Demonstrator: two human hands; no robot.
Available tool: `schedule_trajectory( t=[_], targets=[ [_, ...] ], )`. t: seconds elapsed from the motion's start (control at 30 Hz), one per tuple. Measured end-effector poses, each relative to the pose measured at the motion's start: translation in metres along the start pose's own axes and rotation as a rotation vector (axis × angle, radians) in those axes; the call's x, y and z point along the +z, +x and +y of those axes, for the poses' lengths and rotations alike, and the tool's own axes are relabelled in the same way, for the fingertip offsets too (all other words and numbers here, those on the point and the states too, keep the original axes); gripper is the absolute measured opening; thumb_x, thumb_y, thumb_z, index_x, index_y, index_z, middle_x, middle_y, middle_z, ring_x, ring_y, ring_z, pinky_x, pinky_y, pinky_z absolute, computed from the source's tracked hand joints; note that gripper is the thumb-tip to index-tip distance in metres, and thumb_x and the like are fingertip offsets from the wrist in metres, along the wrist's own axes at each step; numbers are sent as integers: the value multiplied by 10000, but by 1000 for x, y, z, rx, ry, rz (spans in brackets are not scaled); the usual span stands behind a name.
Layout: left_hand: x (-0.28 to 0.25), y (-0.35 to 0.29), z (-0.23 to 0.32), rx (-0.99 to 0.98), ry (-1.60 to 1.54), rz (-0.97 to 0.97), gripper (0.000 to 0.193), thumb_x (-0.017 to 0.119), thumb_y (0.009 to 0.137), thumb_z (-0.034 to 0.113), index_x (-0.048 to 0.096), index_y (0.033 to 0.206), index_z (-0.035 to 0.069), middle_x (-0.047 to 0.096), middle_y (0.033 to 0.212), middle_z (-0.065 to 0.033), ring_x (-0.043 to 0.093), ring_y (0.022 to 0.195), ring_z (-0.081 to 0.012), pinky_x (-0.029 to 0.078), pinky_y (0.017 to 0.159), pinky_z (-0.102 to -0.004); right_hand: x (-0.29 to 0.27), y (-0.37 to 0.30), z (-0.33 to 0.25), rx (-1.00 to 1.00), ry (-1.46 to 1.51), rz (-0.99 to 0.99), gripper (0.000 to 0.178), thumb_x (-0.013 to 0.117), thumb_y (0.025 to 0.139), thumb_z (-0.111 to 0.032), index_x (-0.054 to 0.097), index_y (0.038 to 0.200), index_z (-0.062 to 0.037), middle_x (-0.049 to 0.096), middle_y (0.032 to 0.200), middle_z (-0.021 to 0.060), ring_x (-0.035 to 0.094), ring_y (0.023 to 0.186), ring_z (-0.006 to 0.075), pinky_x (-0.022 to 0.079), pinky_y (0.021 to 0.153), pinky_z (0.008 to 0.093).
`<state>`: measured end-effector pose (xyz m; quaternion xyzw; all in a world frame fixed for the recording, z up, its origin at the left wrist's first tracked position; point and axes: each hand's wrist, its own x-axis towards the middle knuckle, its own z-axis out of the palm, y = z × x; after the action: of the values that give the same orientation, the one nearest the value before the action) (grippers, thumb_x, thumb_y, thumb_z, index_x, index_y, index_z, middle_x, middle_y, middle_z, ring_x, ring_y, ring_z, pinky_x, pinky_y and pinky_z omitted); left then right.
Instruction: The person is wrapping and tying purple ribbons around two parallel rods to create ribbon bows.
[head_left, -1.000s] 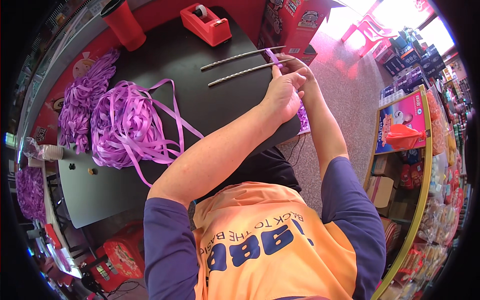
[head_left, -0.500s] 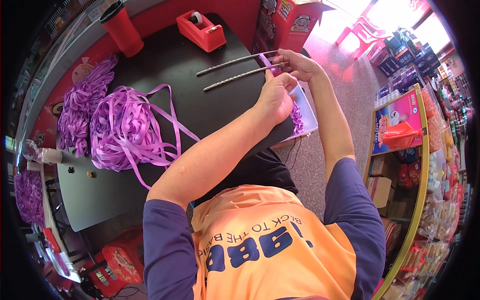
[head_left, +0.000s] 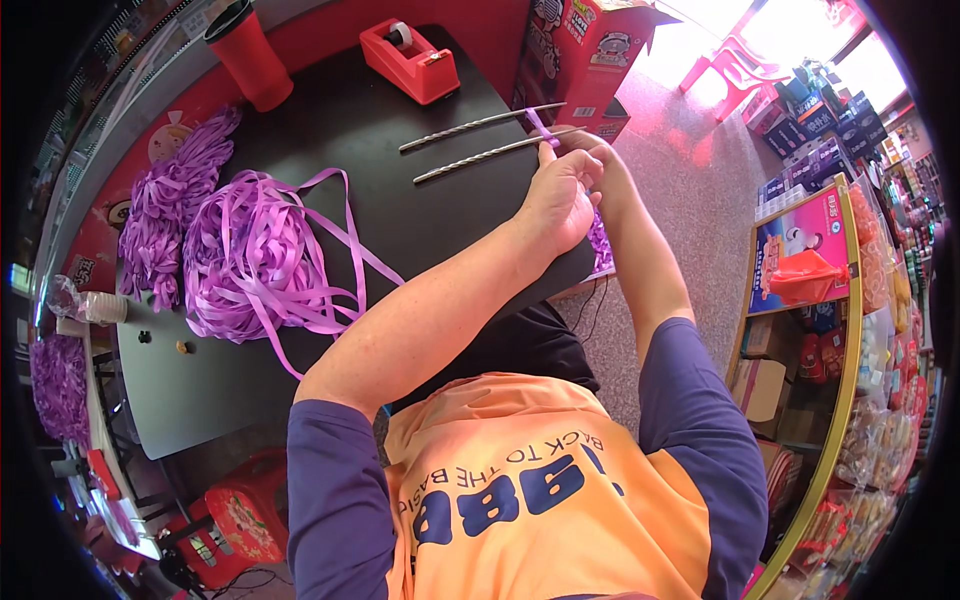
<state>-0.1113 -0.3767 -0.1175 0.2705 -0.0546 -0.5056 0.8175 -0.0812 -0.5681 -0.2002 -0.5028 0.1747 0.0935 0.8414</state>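
Two twisted metal rods (head_left: pixel 478 161) stick out side by side over the black table. A short purple ribbon (head_left: pixel 538 124) is wound round both near their right ends. My left hand (head_left: pixel 562 200) is closed, its thumb pressed up at the lower rod where the ribbon crosses. Close behind it, my right hand (head_left: pixel 597 160) has its fingers bent in by the lower rod's end; my left hand partly hides them, and what they grip does not show. A big loose heap of purple ribbon (head_left: pixel 245 255) lies to the left, with strands trailing toward my left forearm.
Another purple ribbon bundle (head_left: pixel 165 215) lies at the far left. A red tape dispenser (head_left: pixel 412 65) and a red tumbler (head_left: pixel 252 62) stand at the table's back. Purple pieces (head_left: pixel 601 245) show beside the table's right edge. A stocked shelf (head_left: pixel 850 330) runs along the right.
My right hand has moved down and left, from the rods' right ends to behind my left hand. The upper rod's end now shows bare. The ribbon remains round both rods.
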Motion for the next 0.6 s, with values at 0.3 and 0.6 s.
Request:
schedule_trajectory(
  t=[0.3, 0.6],
  targets=[
    [1, -2, 0, 13, -1, 17, 775, 577, 758, 47, 175, 1387, 254, 527, 1217, -53, 422, 1149, -189, 241, 994, -443, 3, 9, 51, -283, 377, -11, 461, 497, 952, -249, 419, 1353, -35, 551, 1298, 123, 356, 1309, 170, 486, 857, 259],
    [1, 0, 0, 1, -3, 15, 548, 554, 766, 62, 345, 1230, 263, 515, 1219, -43, 433, 1116, -193, 267, 967, -438, -2, -10, -3, -98, 216, -74, 457, 587, 927, -391, 548, 1174, -8, 640, 1085, 160, 634, 950, 239, 568, 729, 352]
  ],
)
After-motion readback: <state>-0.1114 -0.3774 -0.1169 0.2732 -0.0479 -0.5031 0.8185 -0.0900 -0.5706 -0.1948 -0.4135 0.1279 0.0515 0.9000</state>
